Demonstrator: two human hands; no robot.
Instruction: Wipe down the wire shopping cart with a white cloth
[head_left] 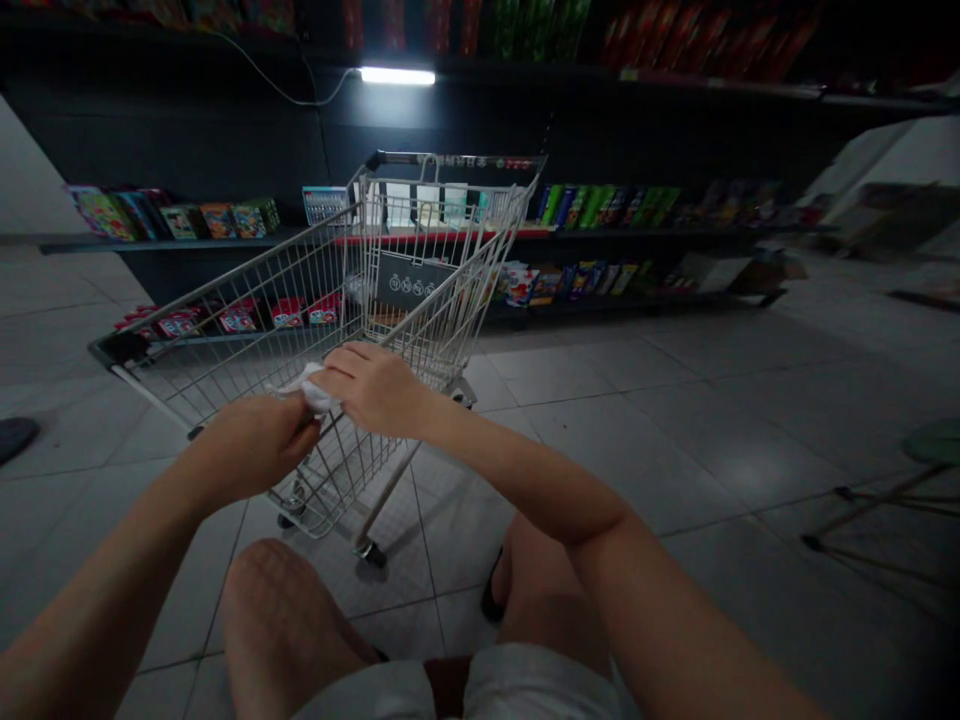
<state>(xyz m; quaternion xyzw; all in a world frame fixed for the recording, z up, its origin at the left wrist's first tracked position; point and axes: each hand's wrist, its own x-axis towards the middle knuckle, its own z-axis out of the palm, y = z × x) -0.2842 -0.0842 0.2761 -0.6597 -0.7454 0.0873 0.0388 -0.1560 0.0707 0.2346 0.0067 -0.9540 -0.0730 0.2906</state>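
Note:
A metal wire shopping cart (pixel 247 265) stands in front of my knees, with its handle toward the shelves. My right hand (pixel 375 387) presses a crumpled white cloth (pixel 319 390) against the near top rim of the cart, fingers bent over it. Just to its left, my left hand (pixel 259 440) is curled closed at the same rim, its thumb low on the near side. Its fingertips meet the cloth's edge and are partly hidden. A dark panel with round white marks (pixel 412 282) hangs at the cart's handle end.
Behind the cart, shelves (pixel 225 245) hold packaged goods, with a lit tube lamp (pixel 397 76) above. A folding stool (pixel 930 445) stands on the tiled floor (pixel 600 480) at right. Part of a dark shoe (pixel 15 437) shows at the left edge.

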